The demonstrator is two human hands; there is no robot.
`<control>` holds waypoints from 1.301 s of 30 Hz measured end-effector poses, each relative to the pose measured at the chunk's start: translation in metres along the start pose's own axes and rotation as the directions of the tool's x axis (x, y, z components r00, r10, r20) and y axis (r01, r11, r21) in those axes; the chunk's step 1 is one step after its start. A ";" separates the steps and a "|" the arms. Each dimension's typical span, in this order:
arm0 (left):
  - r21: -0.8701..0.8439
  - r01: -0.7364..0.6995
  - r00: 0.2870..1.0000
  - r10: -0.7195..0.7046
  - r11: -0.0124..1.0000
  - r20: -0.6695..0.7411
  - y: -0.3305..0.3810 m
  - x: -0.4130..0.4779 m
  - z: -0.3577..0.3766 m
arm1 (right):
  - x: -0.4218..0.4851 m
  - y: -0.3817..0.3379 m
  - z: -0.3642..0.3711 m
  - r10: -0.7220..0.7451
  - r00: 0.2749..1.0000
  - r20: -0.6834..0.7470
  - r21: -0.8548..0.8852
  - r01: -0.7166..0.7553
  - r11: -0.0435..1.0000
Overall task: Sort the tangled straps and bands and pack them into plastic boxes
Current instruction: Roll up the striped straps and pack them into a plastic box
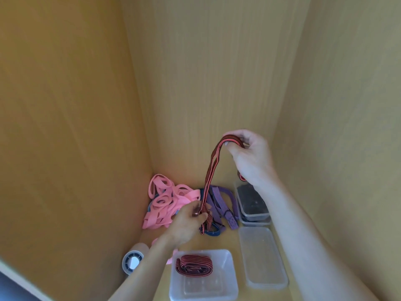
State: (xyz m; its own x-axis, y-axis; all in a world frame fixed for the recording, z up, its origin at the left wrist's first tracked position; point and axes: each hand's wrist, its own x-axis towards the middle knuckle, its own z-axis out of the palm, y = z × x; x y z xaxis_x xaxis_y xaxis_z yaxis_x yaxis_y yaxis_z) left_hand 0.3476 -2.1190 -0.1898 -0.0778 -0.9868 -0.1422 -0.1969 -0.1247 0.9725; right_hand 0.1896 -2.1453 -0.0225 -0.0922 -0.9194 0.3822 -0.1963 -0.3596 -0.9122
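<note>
Because the right hand (249, 157) is in the way, one end of the red striped strap (209, 172) goes behind the wrist, and only a small bit peeps out below it. The stuff inside the top one of the stacked boxes (255, 222) is dark and hard to make out. The square box (204, 287) is cut off by the bottom edge, and so are both arms. The left arm hides part of the pile. There are two hands. The right one is held up high, its fingers (239, 135) curled round the top loop of the strap. The left hand (188, 222) is low, just above the pile on the shelf (230, 240), and its fingers (195, 208) pinch the strap near its bottom end. There are four clear boxes: two stacked at the back right, one long flat box (263, 257) in front of them, and the square one nearest. There are two red striped straps: the held one, and a rolled strap (194, 265) lying in the square box. The pink bands (165, 203) and purple straps (219, 203) are too tangled to count. One blue strap (211, 233) lies under them. One white roll (132, 261) sits at the left.
</note>
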 end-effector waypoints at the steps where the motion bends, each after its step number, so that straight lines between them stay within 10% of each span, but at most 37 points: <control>1: -0.087 0.045 0.999 -0.044 0.995 0.014 0.002 -0.002 -0.002 | 0.000 0.001 -0.002 0.019 1.000 -0.017 0.017 -0.019 1.000; 14: -0.239 0.168 0.985 -0.174 0.956 -0.001 0.014 0.005 -0.032 | 0.000 0.040 -0.034 0.168 0.972 -0.162 0.061 -0.161 0.985; 23: 0.138 -0.064 0.998 0.062 0.988 0.021 0.092 0.021 -0.060 | -0.032 0.082 -0.039 0.415 0.910 0.025 -0.041 -0.414 0.910; 31: 0.505 -0.414 0.894 0.443 0.757 0.068 0.163 0.033 -0.057 | -0.040 0.087 -0.048 0.341 0.889 0.305 0.164 -0.401 0.901; 39: 0.750 -0.519 0.823 0.476 0.409 0.311 0.198 0.020 -0.029 | -0.012 0.026 -0.041 0.167 0.908 0.385 0.216 -0.264 0.940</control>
State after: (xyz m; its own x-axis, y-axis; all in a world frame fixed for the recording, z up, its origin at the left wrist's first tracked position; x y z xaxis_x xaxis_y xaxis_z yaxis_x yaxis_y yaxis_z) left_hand 0.3351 -2.1663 0.0053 -0.4613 -0.8392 0.2882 -0.7735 0.5394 0.3327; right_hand 0.1454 -2.1376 -0.0449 0.2592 -0.9559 0.1380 0.0509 -0.1292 -0.9903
